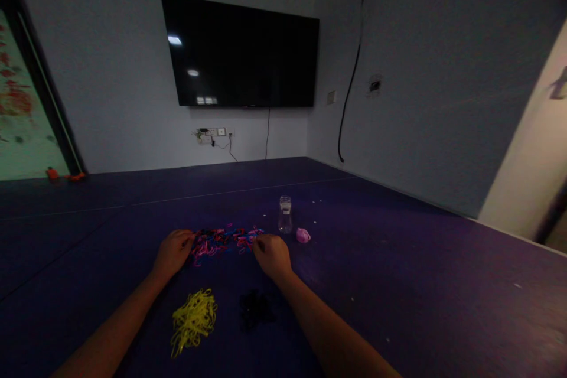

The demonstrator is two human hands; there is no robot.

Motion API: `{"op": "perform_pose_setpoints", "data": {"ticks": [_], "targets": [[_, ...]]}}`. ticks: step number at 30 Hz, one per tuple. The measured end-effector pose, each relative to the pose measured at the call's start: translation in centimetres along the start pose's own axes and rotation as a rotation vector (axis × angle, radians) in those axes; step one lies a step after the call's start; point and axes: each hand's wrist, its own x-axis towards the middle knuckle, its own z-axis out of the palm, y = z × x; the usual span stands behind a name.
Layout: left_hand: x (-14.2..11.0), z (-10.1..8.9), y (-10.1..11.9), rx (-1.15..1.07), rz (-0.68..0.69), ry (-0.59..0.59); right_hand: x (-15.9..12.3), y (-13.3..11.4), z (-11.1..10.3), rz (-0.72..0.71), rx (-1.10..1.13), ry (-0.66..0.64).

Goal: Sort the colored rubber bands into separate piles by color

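Observation:
A loose, spread-out pile of pink, red, blue and dark elastic bands lies on the purple floor in front of me. My left hand is at the pile's left end, its fingers pinched together. At the right end, my right hand is also closed, thumb and fingertips against the bands. What either hand pinches is too small and dark to make out. Nearer to me lies a heap of yellow elastic bands, between my forearms. Right of it is a smaller heap of black bands, hard to see against the floor.
Behind my right hand stands a clear plastic bottle, upright and uncapped. Beside it rests a small pink object. White specks dot the purple floor. A television hangs on the far wall, and a black cable dangles at the right.

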Motion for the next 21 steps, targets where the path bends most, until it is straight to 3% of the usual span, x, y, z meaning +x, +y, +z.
{"op": "perform_pose_setpoints", "data": {"ticks": [4,8,13,16,21], "targets": [[0.0,0.5,0.1,-0.019,0.093,-0.061,-0.1,-0.1,0.0,0.001,0.001,0.002],[0.1,1.1,0.1,0.024,0.062,-0.154,0.0,0.0,0.1,0.002,0.005,-0.003],[0.0,0.2,0.7,0.024,0.049,-0.100,0.1,0.1,0.2,0.012,0.014,-0.007],[-0.3,-0.4,0.9,0.067,-0.027,-0.056,0.0,0.1,0.1,0.030,0.024,-0.022],[-0.2,-0.2,0.2,-0.007,-0.090,0.051,-0.1,0.1,0.2,0.017,0.034,0.000]]}}
